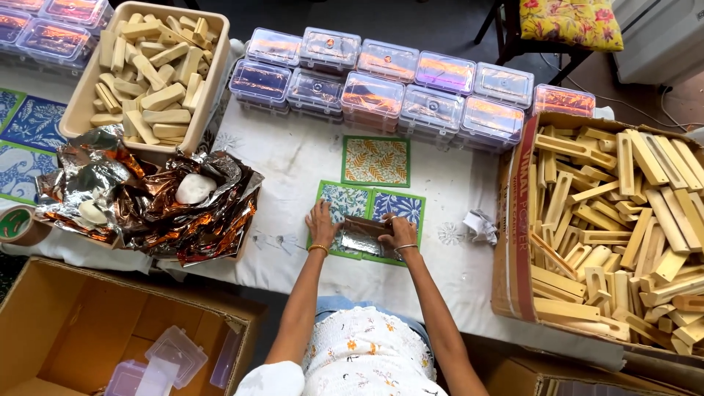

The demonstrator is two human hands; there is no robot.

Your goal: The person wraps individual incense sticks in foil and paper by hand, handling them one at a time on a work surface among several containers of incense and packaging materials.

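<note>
White cloth covers the counter (293,158), which carries the work. Left hand (321,226) and right hand (397,230) both press on a small foil-wrapped block (361,236), fingers curled around its ends. The block rests on patterned cards (375,163) directly beneath the hands. Beyond the hands stand rows of clear lidded boxes (381,81). Crumpled foil sheets (147,198) lie left of the left hand; a carton of wooden pieces (623,220) sits right of the right hand. Current step appears to be foil wrapping.
</note>
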